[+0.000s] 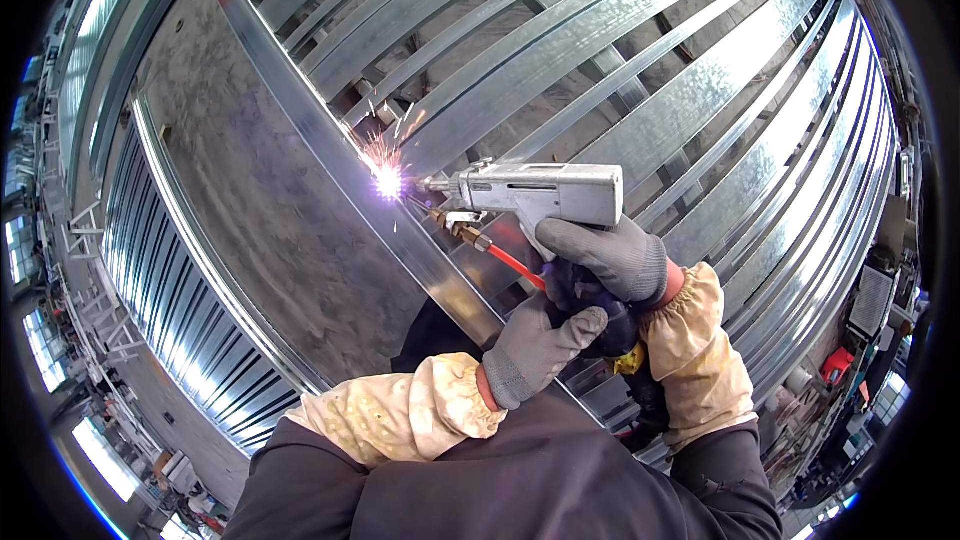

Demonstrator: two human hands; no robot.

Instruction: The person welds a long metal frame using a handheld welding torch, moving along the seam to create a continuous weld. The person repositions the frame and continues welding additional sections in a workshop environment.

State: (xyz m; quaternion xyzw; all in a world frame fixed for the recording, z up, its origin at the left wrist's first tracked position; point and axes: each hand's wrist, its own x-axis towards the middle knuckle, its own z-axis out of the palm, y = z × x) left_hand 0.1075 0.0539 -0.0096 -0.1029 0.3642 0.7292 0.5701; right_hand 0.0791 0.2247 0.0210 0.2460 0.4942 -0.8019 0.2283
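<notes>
A silver handheld welding gun (545,190) points left, its nozzle at the inner edge of a long galvanized steel beam (300,115). A bright violet-white glow (388,180) with orange sparks burns at that edge. My right hand (612,256), in a grey glove, is closed around the gun's grip. Lower down, my left hand (545,348), also gloved, is closed on the black part below the grip; its fingertips are partly hidden. A red hose (517,267) with brass fittings runs from beside the nozzle toward my hands.
Parallel galvanized slats (640,30) spread to the right and far side, with gaps between them. Left of the beam lies grey concrete floor (250,210). Another slatted metal panel (190,320) rests farther left. Assorted gear and a red object (837,364) stand at the right edge.
</notes>
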